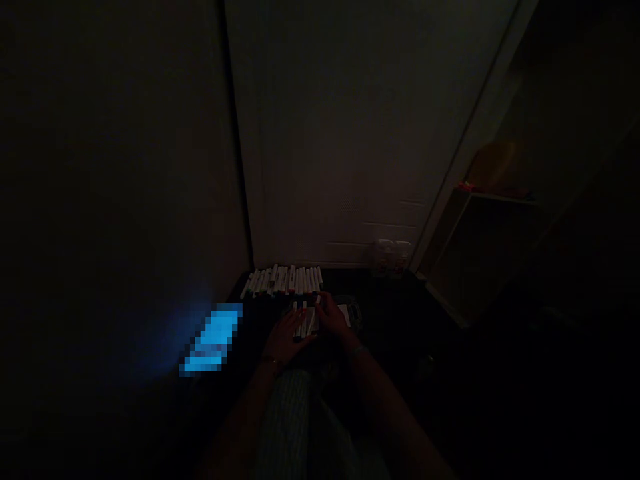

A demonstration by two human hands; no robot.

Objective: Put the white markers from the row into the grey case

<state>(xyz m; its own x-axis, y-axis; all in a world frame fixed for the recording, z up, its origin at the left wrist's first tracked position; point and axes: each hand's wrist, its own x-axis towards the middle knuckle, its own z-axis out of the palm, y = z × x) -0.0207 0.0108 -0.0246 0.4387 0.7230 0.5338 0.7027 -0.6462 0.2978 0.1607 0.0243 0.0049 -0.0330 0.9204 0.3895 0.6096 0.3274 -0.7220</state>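
In dim light, my left hand (286,339) lies with its fingers stretched out at the left edge of a few white markers (303,321). These lie side by side in what looks like a clear case (356,312). My right hand (332,316) is closed at the upper end of a white marker (318,301) that leans beside the others. The thumb and fingertips seem to pinch it, though the dark hides part of the grip. Just beyond both hands, a long row of white markers with coloured ends (285,280) lies on the dark table.
A glowing blue, blurred-out screen (213,339) stands at the left. Two pale containers (391,259) are at the table's back right, against the wall (345,153). Further right is a shelf or cabinet (450,227) with a small red item on top. Deep shadow covers the right side.
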